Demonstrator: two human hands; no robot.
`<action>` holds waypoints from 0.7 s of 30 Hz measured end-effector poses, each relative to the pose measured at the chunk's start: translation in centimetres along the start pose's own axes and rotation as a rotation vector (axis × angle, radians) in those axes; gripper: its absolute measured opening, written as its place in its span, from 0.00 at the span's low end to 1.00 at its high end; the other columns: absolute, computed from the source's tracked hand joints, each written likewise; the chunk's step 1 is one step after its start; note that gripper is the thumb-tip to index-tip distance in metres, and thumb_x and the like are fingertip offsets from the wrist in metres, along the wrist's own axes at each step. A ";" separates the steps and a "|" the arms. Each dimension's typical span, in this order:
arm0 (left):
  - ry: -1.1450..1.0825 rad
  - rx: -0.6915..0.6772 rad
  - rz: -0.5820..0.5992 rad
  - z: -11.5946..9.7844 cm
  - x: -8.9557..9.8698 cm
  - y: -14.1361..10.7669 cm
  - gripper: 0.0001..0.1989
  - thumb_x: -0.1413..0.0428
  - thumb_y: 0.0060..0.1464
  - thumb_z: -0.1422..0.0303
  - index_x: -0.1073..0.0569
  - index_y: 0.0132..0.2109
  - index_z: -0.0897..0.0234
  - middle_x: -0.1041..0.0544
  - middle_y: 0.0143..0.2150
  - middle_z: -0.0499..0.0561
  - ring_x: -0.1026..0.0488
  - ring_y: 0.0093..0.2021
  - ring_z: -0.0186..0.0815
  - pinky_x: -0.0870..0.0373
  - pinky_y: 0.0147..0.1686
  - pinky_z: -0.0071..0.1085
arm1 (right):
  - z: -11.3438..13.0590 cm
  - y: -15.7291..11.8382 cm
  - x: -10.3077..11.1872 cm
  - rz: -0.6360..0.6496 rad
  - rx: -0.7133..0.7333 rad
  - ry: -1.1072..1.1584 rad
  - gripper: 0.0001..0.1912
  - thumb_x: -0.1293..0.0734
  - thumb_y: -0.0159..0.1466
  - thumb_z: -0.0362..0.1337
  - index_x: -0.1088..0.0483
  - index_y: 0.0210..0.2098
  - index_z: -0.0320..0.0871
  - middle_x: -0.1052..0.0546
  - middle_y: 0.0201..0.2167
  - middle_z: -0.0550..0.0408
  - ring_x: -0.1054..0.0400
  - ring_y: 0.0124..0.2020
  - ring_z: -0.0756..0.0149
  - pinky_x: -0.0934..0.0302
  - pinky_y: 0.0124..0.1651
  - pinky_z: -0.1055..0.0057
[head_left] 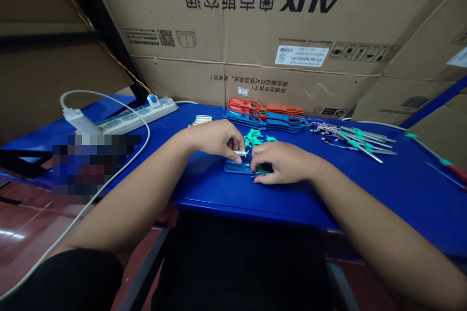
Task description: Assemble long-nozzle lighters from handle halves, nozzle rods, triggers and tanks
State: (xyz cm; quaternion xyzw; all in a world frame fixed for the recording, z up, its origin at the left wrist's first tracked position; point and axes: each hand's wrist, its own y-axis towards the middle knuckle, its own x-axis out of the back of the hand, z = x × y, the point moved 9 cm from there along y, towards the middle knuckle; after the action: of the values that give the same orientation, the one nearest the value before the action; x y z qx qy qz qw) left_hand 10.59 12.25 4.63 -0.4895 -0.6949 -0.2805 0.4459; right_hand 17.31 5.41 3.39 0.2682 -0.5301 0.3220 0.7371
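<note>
My left hand (pixel 221 141) pinches a small whitish cylindrical piece (pixel 241 153) between thumb and fingertips, just above a blue plastic shell (pixel 235 167) lying on the table. My right hand (pixel 282 163) curls its fingers over the right end of that long, narrow shell and hides much of it. Something green shows faintly under the right fingers; I cannot make out what it is. Behind the hands lies a loose pile of small mint-green plastic pieces (pixel 253 137). A row of whitish cylinders (pixel 202 119) rests beyond my left wrist.
Stacked orange shells (pixel 244 105) and blue shells (pixel 284 120) lie at the back of the blue table (pixel 365 189). Metal rods with wires and green parts (pixel 359 138) lie to the right. A power strip (pixel 138 114) with a white cable stands left, before a large cardboard box (pixel 248 24).
</note>
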 end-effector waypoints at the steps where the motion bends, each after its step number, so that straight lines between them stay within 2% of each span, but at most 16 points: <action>1: -0.023 0.007 0.032 -0.1 -0.4 0.0 0.12 0.33 0.49 0.63 0.19 0.41 0.63 0.20 0.31 0.47 0.25 0.29 0.30 0.35 0.29 0.23 | 0.0 0.2 -0.2 0.003 -0.009 -0.007 0.05 0.29 0.60 0.38 0.22 0.36 0.45 0.23 0.36 0.54 0.30 0.36 0.65 0.40 0.39 0.68; 4: -0.068 0.018 0.103 -0.3 -1.4 0.1 0.14 0.33 0.49 0.62 0.19 0.41 0.63 0.19 0.32 0.47 0.24 0.29 0.29 0.35 0.29 0.22 | -0.4 0.3 0.1 -0.053 -0.028 0.072 0.05 0.32 0.60 0.34 0.22 0.34 0.44 0.23 0.33 0.55 0.30 0.34 0.67 0.40 0.38 0.70; 7: -0.075 0.022 0.154 -0.4 -2.1 0.3 0.12 0.33 0.49 0.63 0.19 0.40 0.63 0.19 0.31 0.47 0.25 0.29 0.29 0.36 0.29 0.22 | -1.6 0.1 0.8 -0.141 -0.114 0.169 0.04 0.32 0.58 0.33 0.23 0.31 0.42 0.23 0.29 0.56 0.31 0.30 0.70 0.40 0.36 0.72; 12: -0.066 0.024 0.155 -0.1 -2.2 0.3 0.12 0.33 0.49 0.63 0.19 0.40 0.63 0.19 0.31 0.46 0.25 0.28 0.28 0.37 0.29 0.21 | -2.6 0.2 0.3 -0.138 -0.196 0.187 0.04 0.32 0.56 0.33 0.23 0.29 0.43 0.23 0.27 0.58 0.32 0.27 0.71 0.41 0.34 0.73; 16: -0.070 -0.013 0.152 -0.2 -2.2 0.2 0.12 0.34 0.50 0.62 0.19 0.41 0.62 0.19 0.30 0.46 0.25 0.28 0.28 0.38 0.28 0.21 | -2.7 0.3 0.2 -0.144 -0.205 0.175 0.04 0.32 0.56 0.33 0.23 0.29 0.43 0.23 0.26 0.58 0.33 0.27 0.72 0.43 0.33 0.73; 21: -0.068 0.006 0.173 -0.1 -2.4 0.2 0.13 0.34 0.50 0.62 0.19 0.42 0.63 0.19 0.31 0.48 0.25 0.28 0.29 0.37 0.28 0.23 | -2.5 0.3 0.2 -0.143 -0.208 0.183 0.04 0.32 0.55 0.32 0.24 0.28 0.43 0.23 0.26 0.58 0.33 0.28 0.71 0.43 0.33 0.73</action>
State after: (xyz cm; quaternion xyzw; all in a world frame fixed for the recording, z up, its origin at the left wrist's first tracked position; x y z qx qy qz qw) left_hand 11.16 11.19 2.48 -0.5555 -0.6655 -0.2225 0.4461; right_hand 18.63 7.51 2.90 0.1968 -0.4706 0.2350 0.8274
